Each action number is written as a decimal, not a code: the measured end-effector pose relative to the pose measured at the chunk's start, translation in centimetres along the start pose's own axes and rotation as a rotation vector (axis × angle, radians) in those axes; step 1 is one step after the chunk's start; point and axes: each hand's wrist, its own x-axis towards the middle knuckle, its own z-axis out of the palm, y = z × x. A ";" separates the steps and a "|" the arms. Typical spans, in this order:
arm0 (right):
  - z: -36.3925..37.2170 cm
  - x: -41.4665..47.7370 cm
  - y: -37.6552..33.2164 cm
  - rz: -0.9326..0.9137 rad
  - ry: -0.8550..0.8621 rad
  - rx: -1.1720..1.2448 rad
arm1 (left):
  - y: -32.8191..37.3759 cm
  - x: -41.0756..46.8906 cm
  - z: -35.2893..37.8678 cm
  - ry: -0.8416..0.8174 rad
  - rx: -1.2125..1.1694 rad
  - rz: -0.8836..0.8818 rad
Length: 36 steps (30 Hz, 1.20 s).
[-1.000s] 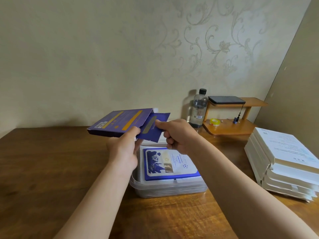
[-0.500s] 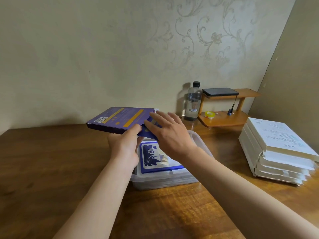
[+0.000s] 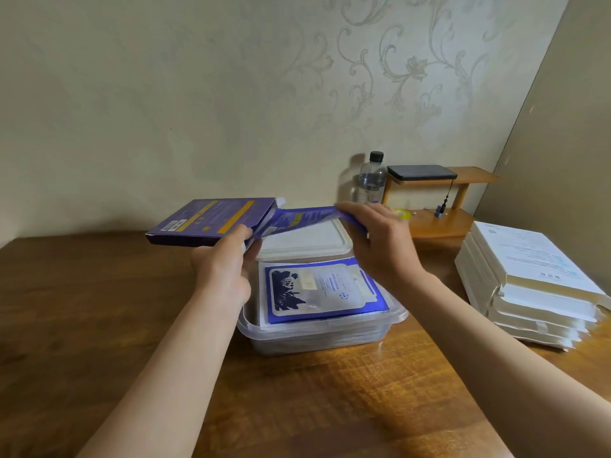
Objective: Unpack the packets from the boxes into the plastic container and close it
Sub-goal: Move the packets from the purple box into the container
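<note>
Unpacking: gripping the purple box [image 3: 205, 219] with the left hand [image 3: 224, 269] as anchor, pinching its half-out packet [image 3: 297, 218] with the right hand [image 3: 377, 246], over the plastic container [image 3: 317, 332] for a short drop.

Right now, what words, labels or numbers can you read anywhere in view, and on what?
None legible.
Purple box: barcode, yellow bands, print blurred.
Half-out packet: print blurred.
Top packet in the plastic container: print too small.
Stacked white boxes: print too small.
Water bottle label: blurred.
</note>
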 end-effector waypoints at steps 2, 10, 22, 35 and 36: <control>-0.8 0.3 -0.1 0.173 0.014 0.076 | -0.1 -0.1 0.1 0.018 -0.010 -0.004; -1.8 1.5 -1.2 1.139 -0.353 0.417 | 0.0 -1.1 0.3 -0.007 -0.030 -0.008; 0.9 0.5 -0.9 0.848 -0.732 -0.205 | -0.3 -1.9 0.4 -0.048 -0.022 -0.005; 3.1 -1.5 -2.8 0.159 -0.961 -0.087 | -0.2 -1.9 0.3 -0.069 0.009 0.037; 3.2 -1.6 -2.7 0.144 -0.985 -0.089 | -0.2 -1.9 0.3 -0.068 0.009 0.039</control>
